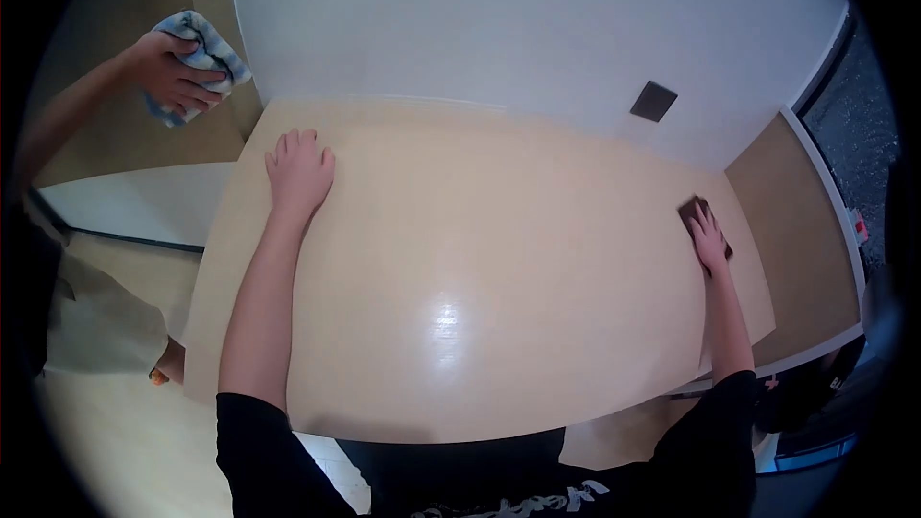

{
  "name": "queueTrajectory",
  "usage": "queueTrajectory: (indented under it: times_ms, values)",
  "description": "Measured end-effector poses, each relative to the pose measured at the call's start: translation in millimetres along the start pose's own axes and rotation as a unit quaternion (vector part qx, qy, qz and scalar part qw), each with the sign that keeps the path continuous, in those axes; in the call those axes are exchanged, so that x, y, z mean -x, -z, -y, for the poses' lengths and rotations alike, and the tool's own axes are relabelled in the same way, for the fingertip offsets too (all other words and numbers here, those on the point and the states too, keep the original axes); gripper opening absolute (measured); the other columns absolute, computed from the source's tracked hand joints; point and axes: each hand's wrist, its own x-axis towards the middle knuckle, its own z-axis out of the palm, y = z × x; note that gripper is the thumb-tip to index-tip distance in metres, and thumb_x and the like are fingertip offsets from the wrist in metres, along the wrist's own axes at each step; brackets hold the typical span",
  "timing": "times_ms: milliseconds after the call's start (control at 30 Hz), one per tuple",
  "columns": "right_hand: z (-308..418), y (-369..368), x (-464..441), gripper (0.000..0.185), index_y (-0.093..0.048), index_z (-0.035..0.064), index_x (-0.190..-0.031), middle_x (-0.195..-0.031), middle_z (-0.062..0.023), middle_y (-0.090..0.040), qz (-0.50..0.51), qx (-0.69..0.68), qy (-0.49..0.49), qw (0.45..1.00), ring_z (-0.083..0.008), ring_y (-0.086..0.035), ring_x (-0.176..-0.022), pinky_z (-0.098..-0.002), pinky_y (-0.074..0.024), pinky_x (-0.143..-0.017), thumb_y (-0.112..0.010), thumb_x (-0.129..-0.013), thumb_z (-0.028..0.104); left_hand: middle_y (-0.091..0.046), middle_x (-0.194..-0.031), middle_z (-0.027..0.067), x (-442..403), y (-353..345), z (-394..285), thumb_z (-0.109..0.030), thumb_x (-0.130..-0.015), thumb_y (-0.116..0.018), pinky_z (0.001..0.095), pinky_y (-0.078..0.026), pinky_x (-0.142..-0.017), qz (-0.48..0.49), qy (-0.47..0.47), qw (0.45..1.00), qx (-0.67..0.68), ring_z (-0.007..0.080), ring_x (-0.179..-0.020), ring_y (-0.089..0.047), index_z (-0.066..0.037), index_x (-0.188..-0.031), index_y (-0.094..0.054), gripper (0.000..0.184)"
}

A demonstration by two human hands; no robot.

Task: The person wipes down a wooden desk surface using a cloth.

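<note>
On the left part of the pale wooden tabletop [480, 230], my left hand [300, 175] lies flat with its fingers spread and nothing in it. Far to the right, my right hand [708, 235] rests on a dark brown cloth or pad [688, 214], its fingers over the top and pressing it to the tabletop near the right edge. A shiny patch of reflected light shows on the wood between my arms.
A white panel [537, 29] with a dark square plate [653, 101] stands behind the tabletop. A wooden side panel [801, 230] borders the right. At the upper left, another person's hand [173, 72] holds a blue and white cloth [219, 56] against a wooden surface.
</note>
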Motion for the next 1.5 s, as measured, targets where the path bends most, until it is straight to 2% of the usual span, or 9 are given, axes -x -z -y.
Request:
queueTrajectory:
  times_ms: [133,333,467,600,800,1033,1133,1267,1500]
  values:
    - [175,29,24,0.052,-0.045,0.0124,-0.136,-0.143,-0.0188,-0.039,-0.065,-0.075,0.28,0.955,-0.0343,-0.036,-0.132,-0.0442,-0.028,-0.109,-0.051,-0.089,0.033,-0.053,-0.118,0.0132,-3,2,-5,-0.029,-0.088,-0.05,0.058,-0.032,-0.1,0.007,0.003,1.0,-0.005,0.0295,-0.12,-0.044,-0.006,-0.114,-0.054,0.035]
    - [411,85,172,0.049,-0.055,0.0138,-0.118,-0.127,-0.0155,-0.045,-0.009,-0.246,0.59,0.769,-0.0368,-0.041,-0.12,-0.0527,-0.0298,-0.1,-0.062,-0.074,0.033,-0.053,-0.121,0.0134,-9,-2,1,-0.029,-0.088,-0.05,0.0567,-0.033,-0.1,0.025,-0.004,1.0,-0.004,0.0291,-0.12,-0.045,-0.006,-0.115,-0.054,0.036]
    - [472,82,267,0.055,-0.051,0.0142,-0.13,-0.141,-0.019,-0.037,-0.005,-0.315,0.75,0.582,-0.0369,-0.03,-0.133,-0.0565,-0.0176,-0.109,-0.057,-0.081,0.039,-0.053,-0.122,0.0151,-6,-6,10,-0.03,-0.088,-0.051,0.0557,-0.032,-0.101,0.021,-0.023,0.999,0.007,0.0303,-0.121,-0.044,-0.007,-0.119,-0.054,0.038]
    - [477,77,275,0.063,-0.042,0.0157,-0.14,-0.15,-0.018,-0.027,0.067,-0.291,0.764,0.572,-0.0364,-0.02,-0.14,-0.0567,-0.0113,-0.112,-0.054,-0.085,0.044,-0.051,-0.127,0.0157,-8,-8,11,-0.031,-0.088,-0.053,0.0541,-0.032,-0.101,0.016,-0.013,1.0,0.009,0.0311,-0.124,-0.044,-0.008,-0.12,-0.054,0.039]
    - [398,72,180,0.052,-0.056,0.0144,-0.123,-0.135,-0.0154,-0.044,-0.031,-0.272,0.623,0.732,-0.0341,-0.041,-0.123,-0.0502,-0.0297,-0.103,-0.06,-0.08,0.044,-0.051,-0.129,0.0148,-12,-9,13,-0.03,-0.087,-0.053,0.0536,-0.031,-0.103,0.03,-0.009,0.999,0.019,0.0304,-0.124,-0.044,-0.009,-0.12,-0.055,0.039]
    - [84,47,74,0.05,-0.052,0.0126,-0.131,-0.14,-0.0141,-0.044,-0.072,-0.117,0.1,0.985,-0.0306,-0.038,-0.132,-0.0408,-0.029,-0.11,-0.053,-0.09,0.042,-0.05,-0.129,0.0141,-11,-10,14,-0.03,-0.087,-0.052,0.0536,-0.031,-0.102,0.029,-0.017,0.999,0.032,0.0303,-0.125,-0.043,-0.009,-0.12,-0.055,0.039]
    - [-98,15,80,0.053,-0.049,0.0148,-0.134,-0.142,-0.0113,-0.042,-0.116,-0.047,-0.03,0.992,-0.0299,-0.04,-0.13,-0.0393,-0.0345,-0.107,-0.043,-0.092,0.047,-0.05,-0.129,0.0142,-7,-8,11,-0.029,-0.088,-0.052,0.0541,-0.031,-0.103,0.04,-0.005,0.999,0.021,0.0307,-0.125,-0.043,-0.009,-0.121,-0.054,0.039]
    - [-149,33,117,0.067,-0.027,0.0239,-0.147,-0.154,-0.0087,-0.023,0.016,0.015,-0.371,0.928,-0.0312,-0.022,-0.141,-0.0574,-0.0158,-0.111,-0.031,-0.091,0.06,-0.05,-0.129,0.0142,-3,-10,8,-0.029,-0.089,-0.051,0.0552,-0.031,-0.102,0.027,-0.008,1.0,-0.003,0.0308,-0.124,-0.044,-0.009,-0.122,-0.053,0.039]
    - [-78,21,83,0.065,-0.025,0.0248,-0.148,-0.153,-0.0116,-0.023,0.025,0.035,-0.304,0.952,-0.036,-0.021,-0.14,-0.0625,-0.0156,-0.108,-0.031,-0.091,0.057,-0.051,-0.126,0.0132,-2,1,-3,-0.029,-0.09,-0.049,0.0553,-0.032,-0.101,0.023,0.005,1.0,-0.013,0.0301,-0.123,-0.045,-0.009,-0.12,-0.053,0.037]
